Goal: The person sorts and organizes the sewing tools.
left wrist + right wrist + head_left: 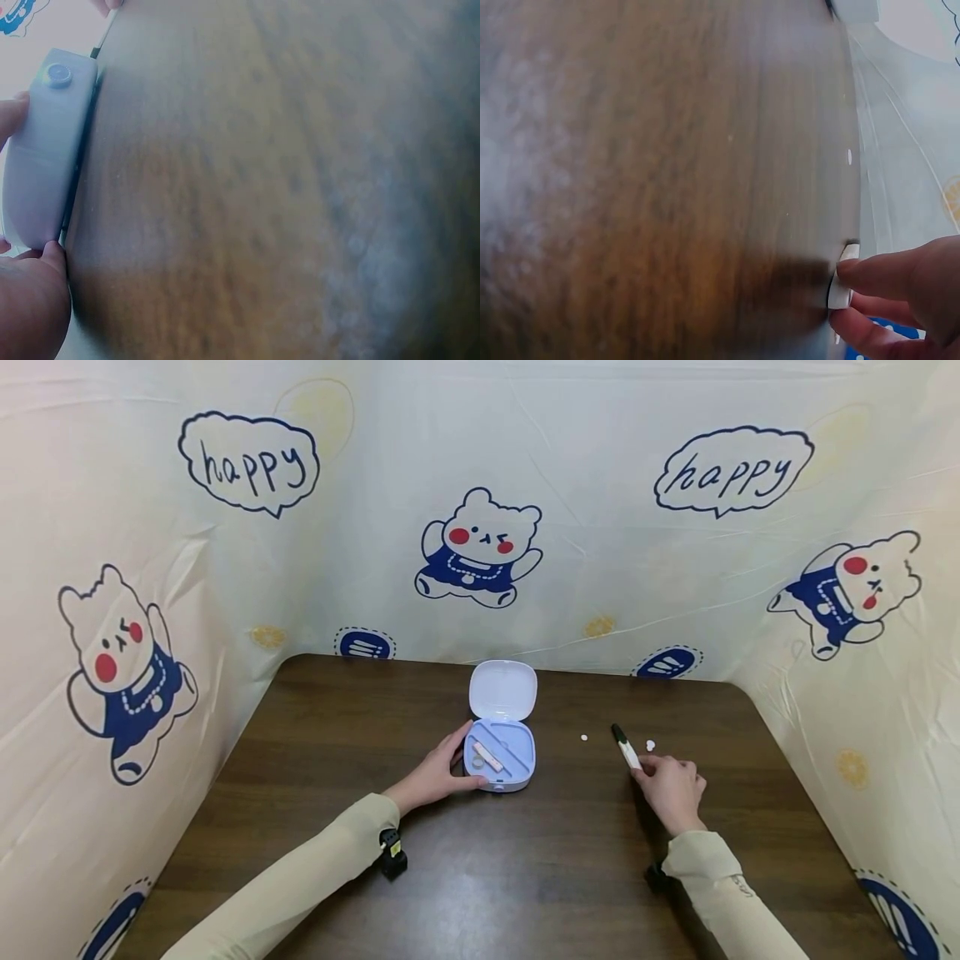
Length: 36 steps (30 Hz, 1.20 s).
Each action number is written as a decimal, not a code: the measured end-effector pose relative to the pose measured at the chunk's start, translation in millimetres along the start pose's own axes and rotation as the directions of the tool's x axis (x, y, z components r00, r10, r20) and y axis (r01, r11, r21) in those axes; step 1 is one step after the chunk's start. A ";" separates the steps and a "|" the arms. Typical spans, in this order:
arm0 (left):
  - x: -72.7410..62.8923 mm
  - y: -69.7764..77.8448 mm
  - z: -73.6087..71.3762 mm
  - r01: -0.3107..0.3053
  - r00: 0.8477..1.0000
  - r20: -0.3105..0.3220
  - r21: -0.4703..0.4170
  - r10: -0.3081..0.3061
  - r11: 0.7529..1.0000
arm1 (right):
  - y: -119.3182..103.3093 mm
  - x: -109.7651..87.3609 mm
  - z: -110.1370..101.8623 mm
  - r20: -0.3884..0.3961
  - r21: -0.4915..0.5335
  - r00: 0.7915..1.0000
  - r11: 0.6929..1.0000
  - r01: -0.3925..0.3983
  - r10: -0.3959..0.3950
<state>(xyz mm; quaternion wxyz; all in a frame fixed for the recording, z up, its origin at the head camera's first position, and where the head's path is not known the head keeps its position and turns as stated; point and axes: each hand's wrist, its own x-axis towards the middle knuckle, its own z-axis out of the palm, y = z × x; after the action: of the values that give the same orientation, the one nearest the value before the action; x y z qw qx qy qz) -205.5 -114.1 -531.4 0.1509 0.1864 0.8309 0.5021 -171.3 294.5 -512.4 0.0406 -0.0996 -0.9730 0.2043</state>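
A small lavender-blue case (500, 752) stands on the table with its lid (503, 690) raised at the back. Inside its partitioned tray lie a small whitish stick-like piece (488, 757) and a little round piece (477, 762). My left hand (435, 777) grips the case at its left side, thumb along the front and fingers towards the back. Farther right, my right hand (672, 787) pinches a white marker (628, 752) with a dark cap, which points up and left. In the right wrist view, thumb and fingers close round the white barrel (841, 289).
A small white tablet-like piece (584, 737) lies between the case and the marker. More small white pieces (650, 745) sit just beyond my right hand. The brown wooden table (495, 877) ends at a printed cloth (585, 568) on its back and sides.
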 end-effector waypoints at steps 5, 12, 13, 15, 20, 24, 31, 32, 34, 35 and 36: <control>-0.7 -0.3 0.2 -0.004 1.000 -0.003 -0.007 0.004 1.000 | 0.1 -0.8 -0.8 -0.009 -0.008 1.000 1.000 -0.004 0.004; -1.6 -0.9 1.1 -0.010 1.000 0.004 -0.027 0.010 1.000 | 0.1 -1.5 -1.0 -0.001 -0.014 1.000 1.000 -0.009 0.009; -1.6 -0.9 1.0 -0.009 1.000 0.002 -0.027 0.009 1.000 | -0.3 -1.2 -1.5 0.001 -0.014 1.000 1.000 -0.009 0.009; -1.2 -0.8 0.8 -0.006 1.000 -0.001 -0.021 0.006 1.000 | -0.9 -0.5 -2.3 0.000 -0.013 1.000 1.000 -0.008 0.008; 0.2 -2.1 0.4 -0.004 1.000 -0.006 -0.005 0.004 1.000 | -0.4 0.6 -2.5 -0.016 -0.014 1.000 1.000 -0.014 0.014; 1.1 -2.8 0.3 -0.013 1.000 -0.006 -0.010 0.013 1.000 | 0.4 2.5 -2.6 -0.018 -0.007 1.000 1.000 -0.020 0.020; 1.8 -3.3 0.1 -0.011 1.000 -0.009 -0.008 0.011 1.000 | 1.1 3.0 -4.6 -0.013 0.005 1.000 1.000 -0.027 0.027; 1.9 -3.3 0.2 -0.011 1.000 -0.010 -0.007 0.011 1.000 | 0.9 2.5 -4.9 -0.010 0.006 1.000 1.000 -0.028 0.029; 1.7 -3.1 0.4 -0.014 1.000 -0.008 -0.006 0.014 1.000 | 1.0 1.7 -5.4 -0.008 0.010 0.999 0.999 -0.031 0.031; 1.6 -3.2 0.5 -0.014 1.000 -0.007 -0.006 0.014 1.000 | 1.0 1.2 -5.6 -0.007 0.012 0.999 0.999 -0.032 0.032; 1.6 -3.2 0.7 -0.017 1.000 -0.007 -0.007 0.017 1.000 | 1.4 1.2 -5.6 -0.008 0.014 0.999 0.999 -0.033 0.033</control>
<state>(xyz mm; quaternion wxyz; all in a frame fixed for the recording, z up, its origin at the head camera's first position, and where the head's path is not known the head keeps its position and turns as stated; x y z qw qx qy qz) -207.2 -114.2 -534.7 0.1446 0.1912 0.8279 0.5070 -171.6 298.2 -507.9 0.0418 -0.1163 -0.9696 0.2114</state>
